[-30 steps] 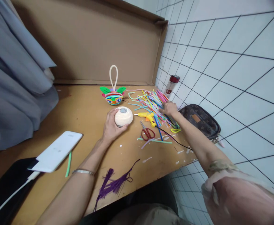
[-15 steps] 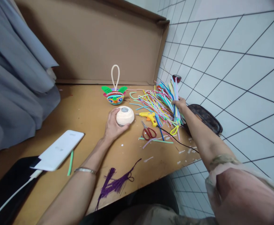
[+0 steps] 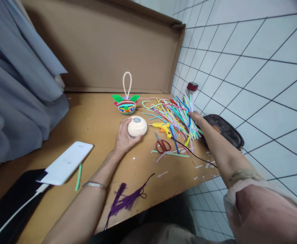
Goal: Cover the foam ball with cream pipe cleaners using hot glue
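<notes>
My left hand (image 3: 123, 138) is wrapped round the side of a cream-white ball (image 3: 137, 127) with a greyish patch on top. At the right, my right hand (image 3: 194, 117) is closed on part of a loose heap of coloured pipe cleaners (image 3: 172, 113); its fingertips are partly hidden among them. Between the two hands lie a yellow hot glue gun (image 3: 163, 128) and red-handled scissors (image 3: 163, 145). Behind the ball sits a colourful animal-head ornament (image 3: 126, 105) with green ears and a white hanging loop.
Purple tassels (image 3: 127, 200) lie near the front edge. To the left are a white phone-like device (image 3: 68, 162) on a cable and a green strip (image 3: 78, 177). A brown pouch (image 3: 224, 130) and a red-lidded jar (image 3: 192, 87) stand by the tiled wall. Cardboard (image 3: 107, 51) rises behind.
My right hand has lowered the gripped pipe cleaners onto the heap, uncovering more of the red-lidded jar. My left hand keeps hold of the ball. The view has shifted slightly.
</notes>
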The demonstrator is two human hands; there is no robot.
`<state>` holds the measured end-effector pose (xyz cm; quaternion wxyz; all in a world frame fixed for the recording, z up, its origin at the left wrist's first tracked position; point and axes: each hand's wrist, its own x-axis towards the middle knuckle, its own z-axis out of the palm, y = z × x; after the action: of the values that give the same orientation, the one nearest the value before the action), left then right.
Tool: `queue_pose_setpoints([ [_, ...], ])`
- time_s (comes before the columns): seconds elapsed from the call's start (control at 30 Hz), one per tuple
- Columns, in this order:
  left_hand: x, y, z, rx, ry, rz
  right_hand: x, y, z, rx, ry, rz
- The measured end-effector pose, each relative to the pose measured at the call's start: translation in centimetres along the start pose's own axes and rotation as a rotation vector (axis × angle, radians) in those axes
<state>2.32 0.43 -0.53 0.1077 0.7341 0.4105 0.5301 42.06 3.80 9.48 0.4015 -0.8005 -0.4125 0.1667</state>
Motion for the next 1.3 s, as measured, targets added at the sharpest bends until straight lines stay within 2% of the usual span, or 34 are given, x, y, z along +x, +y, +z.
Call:
queue_pose_setpoints([
  [0.1,0.0,0.1,-0.1,0.004,-0.009,-0.011,-0.8,-0.6,0.6,-0.157,0.049,0.009],
  [0.23,0.1,0.3,-0.1,0.001,-0.03,0.006,-1.9,-2.5,0.9,-0.516,0.164,-0.168],
  [0.33,0.2,0.4,-0.1,-0.004,-0.025,0.031,-2.8,-4.0,0.9,-0.676,0.101,-0.28],
  [0.43,0.3,0.5,-0.1,-0.013,-0.022,0.043,-4.0,-5.3,1.2,-0.677,-0.05,-0.363],
  [0.53,0.3,0.5,-0.1,-0.01,-0.036,0.033,-6.3,-6.6,2.3,-0.572,-0.107,-0.482],
  [0.63,0.3,0.4,-0.1,-0.014,-0.042,0.028,-10.1,-7.8,4.6,-0.374,-0.118,-0.645],
  [0.73,0.3,0.2,0.0,-0.016,-0.026,0.038,-14.0,-9.0,7.5,-0.283,-0.179,-0.776],
  [0.8,0.2,0.0,0.1,-0.01,-0.014,0.055,-15.6,-9.6,9.1,-0.251,-0.2,-0.828],
  [0.87,0.2,-0.2,0.1,0.001,-0.012,0.066,-16.2,-10.1,10.1,-0.232,-0.202,-0.832],
  [0.93,0.1,-0.4,0.1,0.013,-0.017,0.067,-15.6,-10.2,10.1,-0.241,-0.178,-0.797],
  [1.03,0.1,-0.6,0.2,0.018,-0.018,0.063,-13.5,-9.5,8.7,-0.328,-0.103,-0.648],
  [1.13,0.1,-0.6,0.2,0.015,-0.006,0.06,-10.7,-7.6,6.1,-0.417,0.053,-0.348],
  [1.23,0.1,-0.4,0.3,0.009,-0.004,0.049,-8.5,-4.6,3.4,-0.378,0.226,-0.004],
  [1.3,0.2,-0.3,0.3,0.003,-0.005,0.043,-7.5,-2.5,2.0,-0.355,0.247,0.072],
])
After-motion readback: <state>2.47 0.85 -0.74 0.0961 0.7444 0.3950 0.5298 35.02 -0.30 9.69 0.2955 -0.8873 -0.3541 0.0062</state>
